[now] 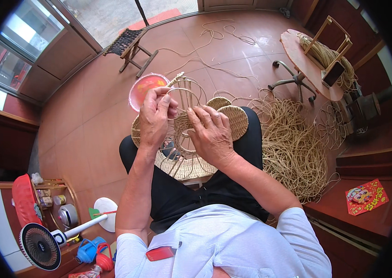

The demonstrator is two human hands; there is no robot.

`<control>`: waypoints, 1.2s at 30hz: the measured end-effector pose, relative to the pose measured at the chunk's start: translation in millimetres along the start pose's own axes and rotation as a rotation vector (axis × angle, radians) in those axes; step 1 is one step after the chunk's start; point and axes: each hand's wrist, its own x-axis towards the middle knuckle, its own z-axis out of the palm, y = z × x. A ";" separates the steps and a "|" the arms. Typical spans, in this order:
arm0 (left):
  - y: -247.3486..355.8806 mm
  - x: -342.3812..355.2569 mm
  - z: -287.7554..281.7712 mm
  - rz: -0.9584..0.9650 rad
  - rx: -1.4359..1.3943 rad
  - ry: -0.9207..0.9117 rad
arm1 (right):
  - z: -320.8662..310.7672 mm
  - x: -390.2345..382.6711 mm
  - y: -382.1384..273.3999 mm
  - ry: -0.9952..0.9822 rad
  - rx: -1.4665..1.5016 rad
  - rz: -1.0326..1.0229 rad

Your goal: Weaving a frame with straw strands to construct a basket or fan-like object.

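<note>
Over my lap is a partly woven piece of tan straw cord [183,123], with open loops and loose strands at its top. My left hand [155,116] is closed at its upper left, fingertips pinching a thin cord [173,90] that curves up in a loop. My right hand [212,133] grips the weave from the right, its fingers bent over the edge and its thumb mostly hidden. Two rounded woven flaps [235,122] stick out beyond this hand, and another [135,131] shows by my left wrist. A wider woven band [187,167] curves across below, between my thighs.
A big tangled heap of cord [293,150] lies on the floor at my right, and strands trail far ahead. Beyond my left hand sits a round red tray [144,92], with a folding stool [133,50] farther off. A wheeled round-topped stand [308,62] bears coiled cord. A fan [40,245] stands lower left.
</note>
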 end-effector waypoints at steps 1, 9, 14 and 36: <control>1.3 6.8 1.4 0.046 -0.007 -0.040 | -0.2 1.1 -1.5 0.003 0.000 0.002; 3.9 32.0 19.9 0.225 0.192 -0.183 | 8.8 7.1 -3.3 0.000 0.089 0.094; 2.6 10.8 14.5 0.363 0.646 0.010 | 8.8 7.1 -1.9 0.009 0.162 0.133; -13.1 -5.5 12.9 0.244 0.578 -0.066 | 12.8 6.8 -2.1 0.003 0.174 0.120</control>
